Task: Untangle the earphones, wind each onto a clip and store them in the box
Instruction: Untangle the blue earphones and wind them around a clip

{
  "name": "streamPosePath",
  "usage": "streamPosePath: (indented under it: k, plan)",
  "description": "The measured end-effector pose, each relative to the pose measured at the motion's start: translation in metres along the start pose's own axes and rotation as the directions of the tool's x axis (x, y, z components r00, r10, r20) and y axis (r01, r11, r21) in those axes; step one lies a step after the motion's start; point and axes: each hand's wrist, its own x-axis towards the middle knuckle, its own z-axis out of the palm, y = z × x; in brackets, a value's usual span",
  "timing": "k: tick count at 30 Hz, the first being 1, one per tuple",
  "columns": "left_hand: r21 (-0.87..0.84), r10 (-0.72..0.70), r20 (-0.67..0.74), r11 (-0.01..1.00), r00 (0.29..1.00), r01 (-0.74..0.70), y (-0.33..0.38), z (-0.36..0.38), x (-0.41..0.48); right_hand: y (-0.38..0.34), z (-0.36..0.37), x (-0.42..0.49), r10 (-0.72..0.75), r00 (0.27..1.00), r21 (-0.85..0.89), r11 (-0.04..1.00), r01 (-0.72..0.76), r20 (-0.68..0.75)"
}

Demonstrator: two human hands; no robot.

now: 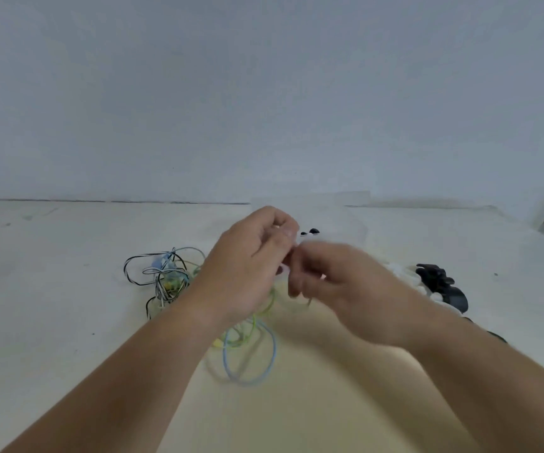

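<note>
1. Nearest the person, at six o'clock from where the two hands meet, a blue cord (274, 349) lies in a loose loop on the worktop (68, 322). Its left side is tucked under the left forearm.
2. A green cord (265, 308) climbs from that loop toward the hands, with its long axis running roughly six to twelve. It passes behind the left hand, so I cannot tell whether it ends in the fingers.
3. The left hand (251, 266) and right hand (342, 289) are raised over the worktop, fingertips nearly touching.
   - The left fingers are curled narrow, thumb against forefinger, and seem to pinch a small pale piece (283, 269). I cannot tell whether it is a clip or a cord.
   - The right fingers are also curled, but they are blurred, so what they hold cannot be told.
4. The working spot sits between the two sets of fingertips, equally near both hands. The slack hangs away at six o'clock, so the next pull probably has to draw the cord up from there.
5. The main tangle (166, 276) of earphones lies at nine o'clock, just beside the left wrist. A heap of black and white clips (437, 279) lies at three o'clock, nearer the right hand.
6. Farthest off, at twelve o'clock, two small black bits (311, 231) sit just beyond the fingertips. Behind them is a faint clear outline, probably the box (359, 196).
</note>
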Motion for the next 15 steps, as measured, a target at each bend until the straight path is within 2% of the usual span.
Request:
streamPosePath:
  k: [1, 2, 4, 6, 7, 11, 12, 13, 15]
  plan:
    - [0.033, -0.011, 0.083, 0.999, 0.997, 0.009, 0.0, -0.001, 0.0, 0.0, -0.008, 0.0, 0.041, 0.996, 0.208, 0.978, -0.023, -0.081]
    - [0.081, -0.027, 0.159, 0.997, 0.987, 0.014, 0.0, -0.002, -0.001, 0.0, -0.014, 0.0, 0.098, 0.985, 0.413, 0.91, -0.031, -0.141]
    - [0.251, -0.08, 0.239, 0.968, 0.968, 0.018, -0.003, -0.004, -0.002, 0.003, -0.025, 0.002, 0.21, 0.957, 0.718, 0.697, -0.003, -0.199]
    - [0.443, -0.135, 0.234, 0.896, 0.963, 0.018, -0.009, -0.009, -0.001, 0.004, -0.037, 0.004, 0.274, 0.936, 0.857, 0.513, 0.052, -0.22]
    - [0.487, -0.169, 0.241, 0.873, 0.956, 0.032, -0.012, -0.012, 0.0, 0.006, -0.043, 0.003, 0.294, 0.926, 0.898, 0.431, 0.091, -0.236]
    - [0.44, -0.242, 0.259, 0.891, 0.935, 0.109, -0.015, -0.028, 0.003, 0.011, -0.068, -0.001, 0.376, 0.892, 0.967, 0.069, 0.243, -0.251]
    - [0.442, -0.246, 0.253, 0.89, 0.936, 0.115, -0.015, -0.031, 0.003, 0.013, -0.075, -0.003, 0.391, 0.887, 0.965, 0.017, 0.261, -0.247]
    - [0.453, -0.253, 0.229, 0.882, 0.94, 0.128, -0.015, -0.035, 0.004, 0.014, -0.08, -0.006, 0.416, 0.875, 0.965, 0.022, 0.261, -0.246]
    - [0.502, -0.271, 0.134, 0.848, 0.953, 0.171, -0.017, -0.041, 0.007, 0.018, -0.087, -0.009, 0.481, 0.839, 0.967, 0.156, 0.201, -0.252]
